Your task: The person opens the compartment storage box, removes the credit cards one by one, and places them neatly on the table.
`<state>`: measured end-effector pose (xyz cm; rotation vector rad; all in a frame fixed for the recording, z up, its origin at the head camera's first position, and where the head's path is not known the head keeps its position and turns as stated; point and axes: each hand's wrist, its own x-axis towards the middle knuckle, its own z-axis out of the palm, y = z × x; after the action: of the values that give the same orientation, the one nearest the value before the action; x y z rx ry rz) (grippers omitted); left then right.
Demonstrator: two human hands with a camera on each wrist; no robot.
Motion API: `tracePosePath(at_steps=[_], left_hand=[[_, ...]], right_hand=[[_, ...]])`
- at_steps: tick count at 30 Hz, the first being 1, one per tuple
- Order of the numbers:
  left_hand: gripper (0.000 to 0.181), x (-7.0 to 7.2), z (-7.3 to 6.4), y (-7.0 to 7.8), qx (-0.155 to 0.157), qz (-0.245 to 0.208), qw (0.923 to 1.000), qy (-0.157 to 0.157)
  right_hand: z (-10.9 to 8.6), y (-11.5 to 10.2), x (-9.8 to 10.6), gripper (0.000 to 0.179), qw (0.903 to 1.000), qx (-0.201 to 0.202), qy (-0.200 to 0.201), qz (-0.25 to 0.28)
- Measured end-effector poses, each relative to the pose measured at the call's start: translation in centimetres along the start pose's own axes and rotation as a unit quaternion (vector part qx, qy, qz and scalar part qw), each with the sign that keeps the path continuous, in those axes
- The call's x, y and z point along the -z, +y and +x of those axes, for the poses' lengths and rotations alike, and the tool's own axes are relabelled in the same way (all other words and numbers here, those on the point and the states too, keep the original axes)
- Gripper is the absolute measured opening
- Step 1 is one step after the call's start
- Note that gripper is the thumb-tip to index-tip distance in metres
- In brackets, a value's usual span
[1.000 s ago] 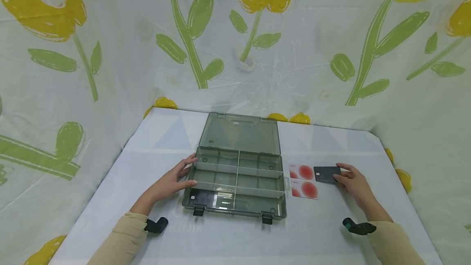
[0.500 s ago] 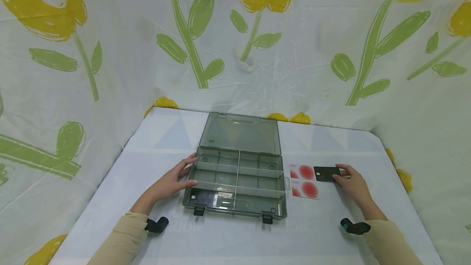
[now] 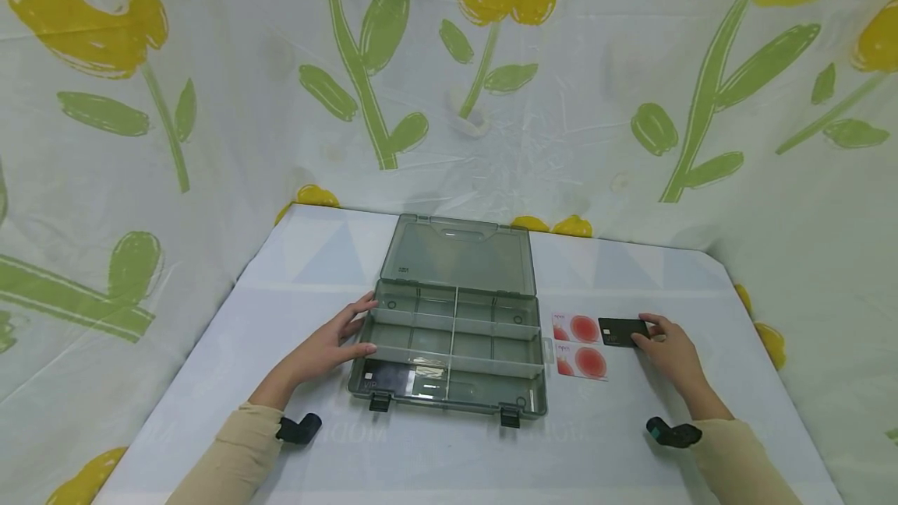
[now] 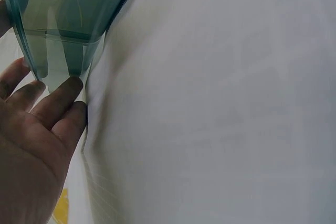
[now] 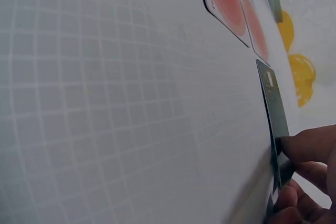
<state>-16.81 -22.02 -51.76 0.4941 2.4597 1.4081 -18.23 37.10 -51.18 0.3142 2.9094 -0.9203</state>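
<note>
A translucent grey compartment box (image 3: 452,349) lies opened flat on the table, its lid (image 3: 459,256) folded back. My left hand (image 3: 326,349) rests against its left wall, fingertips at the rim; the left wrist view shows the fingers (image 4: 58,103) nearly straight along the plastic. A dark VIP card (image 3: 389,376) lies in the front left compartment. To the right, my right hand (image 3: 669,349) pinches the right end of a black VIP card (image 3: 620,331). In the right wrist view the thumb (image 5: 310,144) presses on that card's face, with fingertips at its far end.
Two red-and-white cards, one behind (image 3: 577,328) and one in front (image 3: 581,361), lie between the box and the black card. Two dark latches, left (image 3: 380,402) and right (image 3: 510,416), stick out from the box front. A flower-patterned curtain (image 3: 561,100) surrounds the white table.
My right hand and wrist have shifted slightly left, and the black card's face looks darker than before. The left hand and the box have stayed put.
</note>
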Motion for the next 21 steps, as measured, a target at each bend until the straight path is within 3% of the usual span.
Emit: tracePosePath(at_steps=[21], left_hand=[[0.079,0.02,-0.07,0.03,-0.002,-0.008,1.0,-0.004]], right_hand=[[-0.41,-0.37,-0.13,0.048,0.9999,-0.01,0.007,0.003]])
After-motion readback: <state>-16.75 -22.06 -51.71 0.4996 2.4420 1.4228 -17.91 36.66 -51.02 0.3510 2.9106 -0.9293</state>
